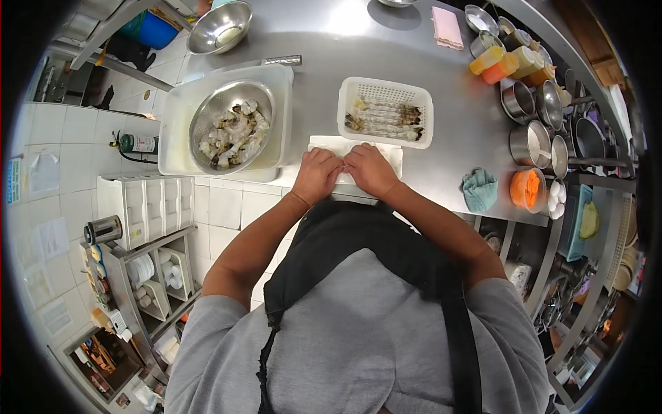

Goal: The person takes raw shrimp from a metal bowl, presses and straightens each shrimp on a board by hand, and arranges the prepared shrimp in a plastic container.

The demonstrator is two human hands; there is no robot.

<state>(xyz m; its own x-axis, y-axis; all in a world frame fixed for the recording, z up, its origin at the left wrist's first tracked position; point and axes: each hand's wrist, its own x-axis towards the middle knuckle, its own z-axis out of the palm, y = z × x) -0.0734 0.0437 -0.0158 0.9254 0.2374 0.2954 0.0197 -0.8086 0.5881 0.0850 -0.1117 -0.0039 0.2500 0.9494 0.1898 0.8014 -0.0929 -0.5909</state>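
My left hand [318, 174] and my right hand [369, 169] meet over a white cutting board [393, 157] at the table's near edge. The fingers of both are closed in a pinch on a pale shrimp [344, 178], mostly hidden by them. Just beyond the board stands a white perforated basket [385, 85], where straightened shrimp [386, 119] lie side by side in a row. To the left, a steel colander [200, 119] holds a heap of peeled shrimp [236, 134] with tails. It rests tilted in a large translucent tub [281, 131].
A knife with a metal handle [281, 61] lies behind the tub, near a steel bowl [219, 27]. On the right are a teal cloth [479, 190], a container of orange pieces [527, 190], steel pots [529, 143] and sauce bottles [500, 67]. A pink cloth [447, 28] lies at the back.
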